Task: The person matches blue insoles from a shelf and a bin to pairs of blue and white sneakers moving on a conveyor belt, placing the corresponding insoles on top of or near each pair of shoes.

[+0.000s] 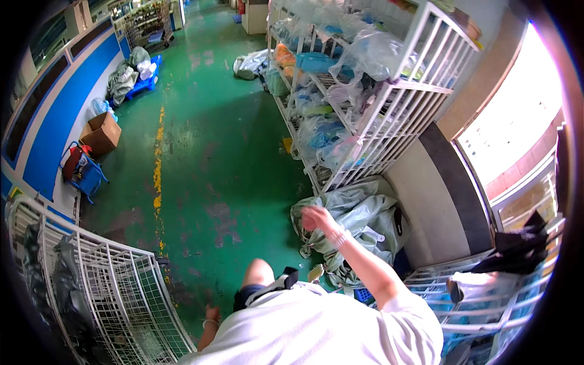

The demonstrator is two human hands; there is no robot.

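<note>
My right arm reaches forward, a bracelet on its wrist. My right hand [314, 218] is over the edge of a heap of grey-green woven sacks [365, 210]; its fingers look bent down, but blur hides whether they touch or grip the sack. Low at my left side hangs my left hand [212, 314], small and dim, between my leg and a white wire cage [115, 286]. Its fingers cannot be made out. A white, flat piece [372, 234] lies on the sacks.
A white barred rack [389, 115] full of plastic bags stands ahead right. Another rack [486, 325] is at my right. Along the left wall are a blue chair [91, 177], a cardboard box [102, 134] and a blue trolley [146, 82]. A yellow line [158, 170] runs along the green floor.
</note>
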